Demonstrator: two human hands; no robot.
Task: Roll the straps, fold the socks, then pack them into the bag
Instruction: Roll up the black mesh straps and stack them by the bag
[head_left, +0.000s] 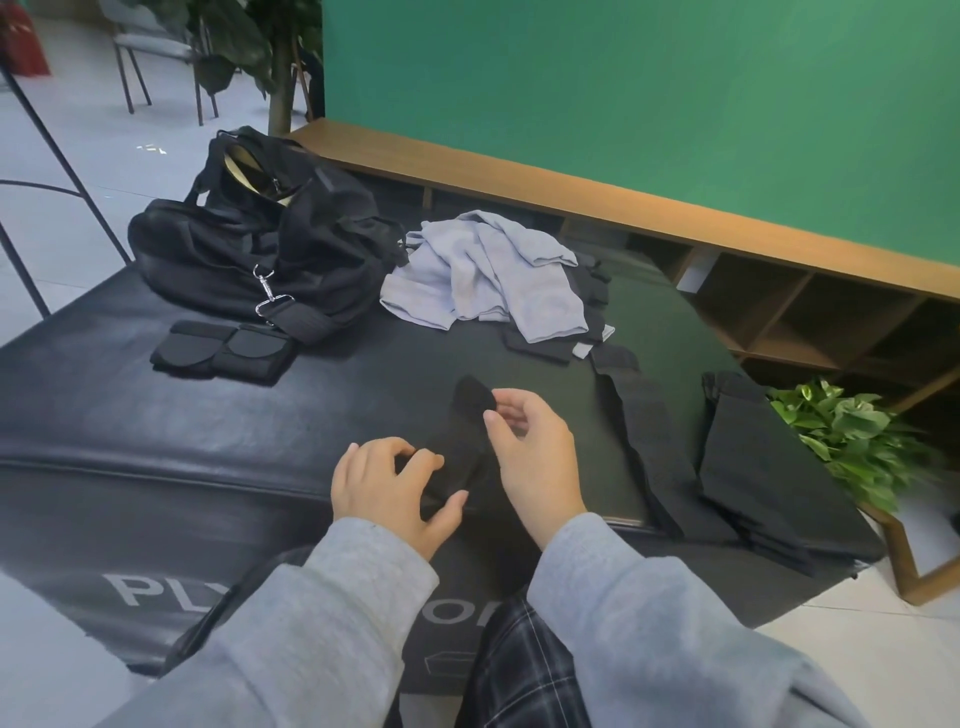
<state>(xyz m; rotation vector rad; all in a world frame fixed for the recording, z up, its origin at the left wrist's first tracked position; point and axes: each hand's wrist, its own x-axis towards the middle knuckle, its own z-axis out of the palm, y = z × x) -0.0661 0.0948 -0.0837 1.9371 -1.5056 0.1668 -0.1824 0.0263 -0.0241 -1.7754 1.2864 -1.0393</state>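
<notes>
A: Biggest first. Black mat (156, 415) covers the work surface, black bag (249, 249) at its far left, top gaping open.

B: Step?

A: Sock folding, I'd say. A black sock (467, 431) lies on the mat right in front of the person, between both hands. Two folded black bundles (223, 353) already sit just beside the bag.

B: Grips?

A: Left hand (395, 488) has its fingers bent down onto the sock's near end, pressing or pinching it; can't tell which. Right hand (530, 447) is curled, thumb and fingertips at the sock's far end, apparently pinching the edge. Black on black, so the contact is hard to read.

B: Next move?

A: Probably bring the far end over to the near end, keeping the near end pinned so it doesn't slide. Soft fabric, it'll flop.

B: What else?

A: Grey cloth (483, 275) heaped mid-mat, right of the bag, lying over some dark pieces. Long dark straps (649, 441) flat along the right side, unrolled. Dark folded stack (753, 467) at the right edge.

B: Obstructions?

A: Nothing between sock and bag. The grey heap hides what's under it, so count unclear.
</notes>
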